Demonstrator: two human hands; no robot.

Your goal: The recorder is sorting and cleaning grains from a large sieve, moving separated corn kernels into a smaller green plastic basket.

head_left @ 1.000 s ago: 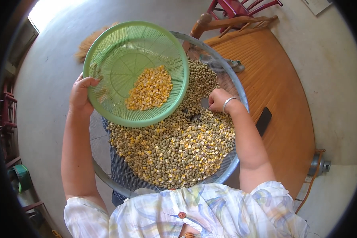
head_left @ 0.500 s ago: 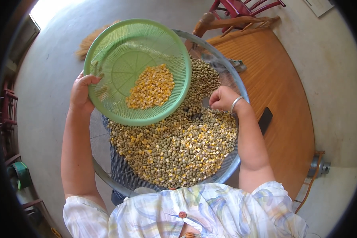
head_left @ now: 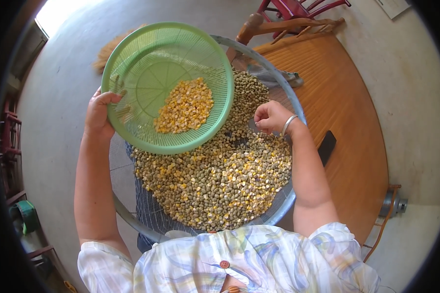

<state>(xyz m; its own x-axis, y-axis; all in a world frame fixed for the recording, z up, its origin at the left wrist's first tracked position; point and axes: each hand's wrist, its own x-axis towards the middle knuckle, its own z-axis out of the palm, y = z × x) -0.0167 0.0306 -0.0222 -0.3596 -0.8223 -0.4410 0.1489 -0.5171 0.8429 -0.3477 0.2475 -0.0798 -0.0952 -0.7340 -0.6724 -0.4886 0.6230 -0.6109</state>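
Note:
A round green plastic sieve basket (head_left: 127, 117) tilts over the left far part of a large round mesh sieve (head_left: 278, 216). My left hand (head_left: 100, 113) is closed on its left rim. Yellow split corn kernels (head_left: 185, 107) lie in a heap inside the basket. Greenish-brown beans mixed with pale and yellow kernels (head_left: 220, 188) cover much of the mesh, and mostly beans (head_left: 249, 93) lie toward its far side. My right hand (head_left: 274, 118), with a bracelet at the wrist, hovers over the right side of the mesh, its fingertips pinched together. Whatever they hold is hidden.
A wooden table (head_left: 349, 146) stands to the right, with a black phone (head_left: 327, 147) on it. Beyond are a dark red chair (head_left: 296, 12) and a straw broom (head_left: 113, 50). Grey cloth (head_left: 283, 78) shows by the mesh sieve's far right rim.
My right hand has shifted slightly left and away from me, its fingers still pinched. The green basket and my left hand have moved a little to the left.

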